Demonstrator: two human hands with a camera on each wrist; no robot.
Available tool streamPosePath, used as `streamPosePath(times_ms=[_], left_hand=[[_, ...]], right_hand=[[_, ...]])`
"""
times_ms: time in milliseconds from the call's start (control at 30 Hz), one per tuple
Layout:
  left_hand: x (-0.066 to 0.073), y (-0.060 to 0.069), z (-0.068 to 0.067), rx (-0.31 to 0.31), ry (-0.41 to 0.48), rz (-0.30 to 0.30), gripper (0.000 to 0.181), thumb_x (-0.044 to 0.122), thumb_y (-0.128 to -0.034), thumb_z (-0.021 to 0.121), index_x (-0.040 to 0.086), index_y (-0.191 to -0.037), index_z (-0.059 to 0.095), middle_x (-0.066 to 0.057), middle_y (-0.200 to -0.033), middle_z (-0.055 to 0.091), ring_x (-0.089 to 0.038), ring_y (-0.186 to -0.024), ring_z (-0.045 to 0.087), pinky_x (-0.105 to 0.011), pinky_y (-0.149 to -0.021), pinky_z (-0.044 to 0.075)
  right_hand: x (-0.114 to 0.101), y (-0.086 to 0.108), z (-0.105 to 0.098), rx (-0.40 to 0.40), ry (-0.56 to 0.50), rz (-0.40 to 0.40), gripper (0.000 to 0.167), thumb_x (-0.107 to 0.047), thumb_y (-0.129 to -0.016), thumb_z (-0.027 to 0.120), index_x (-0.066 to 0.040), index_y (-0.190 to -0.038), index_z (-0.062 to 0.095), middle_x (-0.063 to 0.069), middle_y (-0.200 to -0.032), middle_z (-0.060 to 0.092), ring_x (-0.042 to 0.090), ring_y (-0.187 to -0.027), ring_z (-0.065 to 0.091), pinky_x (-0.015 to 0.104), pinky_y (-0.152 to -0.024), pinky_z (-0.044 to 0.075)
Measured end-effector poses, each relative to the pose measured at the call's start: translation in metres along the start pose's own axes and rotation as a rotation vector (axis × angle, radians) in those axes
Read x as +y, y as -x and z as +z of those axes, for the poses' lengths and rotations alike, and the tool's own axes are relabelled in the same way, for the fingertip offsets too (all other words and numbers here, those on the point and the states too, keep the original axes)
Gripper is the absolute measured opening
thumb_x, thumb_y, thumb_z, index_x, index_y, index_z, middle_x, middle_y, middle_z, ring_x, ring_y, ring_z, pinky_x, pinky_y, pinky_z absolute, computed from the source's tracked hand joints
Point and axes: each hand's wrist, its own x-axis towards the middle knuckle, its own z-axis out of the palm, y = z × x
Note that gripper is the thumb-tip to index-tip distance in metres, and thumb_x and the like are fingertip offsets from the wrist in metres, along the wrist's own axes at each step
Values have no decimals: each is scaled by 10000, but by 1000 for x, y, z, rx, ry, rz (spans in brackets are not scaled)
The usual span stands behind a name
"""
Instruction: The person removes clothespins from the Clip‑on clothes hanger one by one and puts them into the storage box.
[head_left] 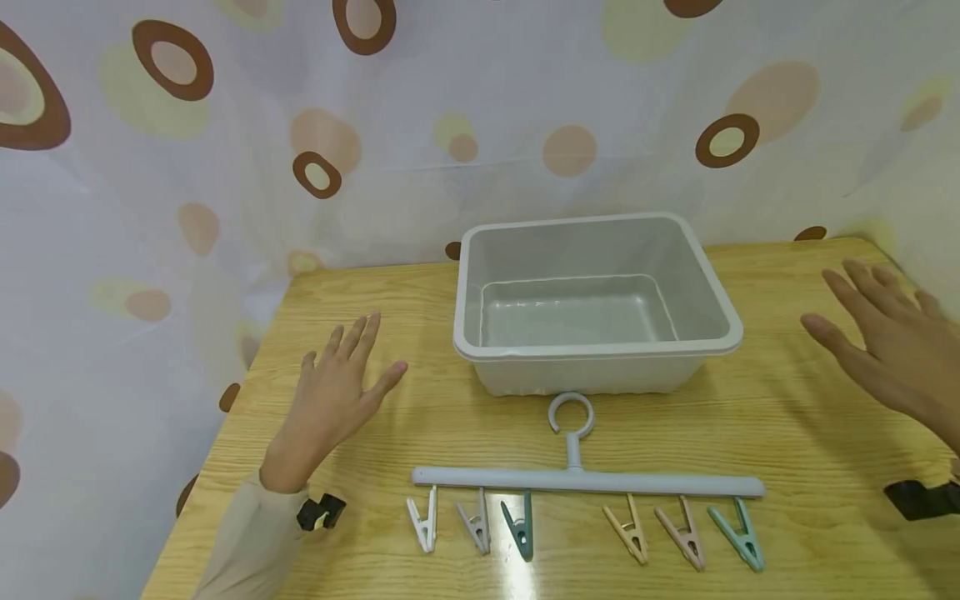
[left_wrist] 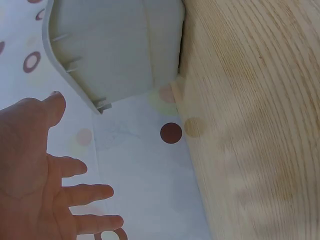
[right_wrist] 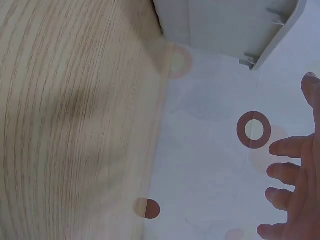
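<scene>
Evidently the patterned cloth (head_left: 405, 92) is hung as a backdrop behind the tub (head_left: 592, 372), screening off the desk (head_left: 390, 450). The tub sits on its base, mouth up, so its inside shows. Just in front of the tub lies the hanger (head_left: 645, 483), flat, its bar running roughly along the tub's front and its hook towards it (I cannot tell whether they touch). Left of the tub, the left hand (head_left: 333, 396) is raised off the desk, spread wide and holding nothing; right of the tub, the right hand (head_left: 896, 346) is likewise spread and holds nothing. Both are well apart from the tub, perhaps to leave everything in sight. Beyond the hanger from the tub are the clips: white clip (head_left: 427, 530), grey clip (head_left: 480, 535) and dark green clip (head_left: 525, 537) left of the tub's middle, yellow clip (head_left: 635, 535), pink clip (head_left: 688, 542) and teal clip (head_left: 748, 545) right of it, likely spaced so none overlap.
</scene>
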Motion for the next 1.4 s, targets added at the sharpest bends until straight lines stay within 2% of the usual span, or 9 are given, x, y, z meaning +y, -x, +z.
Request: streamPosePath(times_ms=[200, 400, 867, 1067, 1400], left_hand=[[3, 3, 4, 5, 6, 39, 790, 609, -978, 330, 73, -1542, 189, -188, -1554, 257, -437, -1410, 221, -693, -1051, 216], [10, 5, 11, 23, 37, 94, 753, 547, -988, 399, 18, -1508, 270, -231, -1514, 317, -461, -1380, 276, -613, -1089, 250], [23, 8, 24, 43, 41, 176, 718, 505, -985, 452, -6, -1476, 339, -259, -1437, 420, -460, -1317, 388, -577, -1066, 324], [30, 9, 30, 18, 63, 182, 720, 519, -990, 420, -15, -1468, 349, -257, -1428, 434, -446, -1309, 406, -535, -1079, 331], [39, 10, 35, -13, 40, 212, 717, 527, -997, 390, -19, -1461, 361, -249, -1427, 439, -431, -1303, 422, -522, -1085, 329]], right_hand=[[-11, -7, -3, 28, -14, -35, 740, -475, -1024, 349, 21, -1520, 115, 238, -1574, -11, 401, -1443, -69, 641, -1095, -103], [-21, -14, -5, 46, -35, -82, 739, -448, -1028, 372, 92, -1490, 167, 278, -1563, 80, 415, -1448, 0, 603, -1124, -68], [-33, -19, -9, 49, -63, -146, 702, -407, -1036, 375, 128, -1464, 217, 262, -1569, 106, 436, -1438, 75, 585, -1138, -44], [-39, -21, -9, 32, -66, -147, 684, -397, -1046, 347, 115, -1475, 201, 268, -1567, 99, 392, -1453, 39, 563, -1146, -52], [-47, -28, -8, 22, -87, -175, 668, -389, -1046, 349, 91, -1486, 200, 258, -1568, 117, 370, -1460, 38, 543, -1154, -51]])
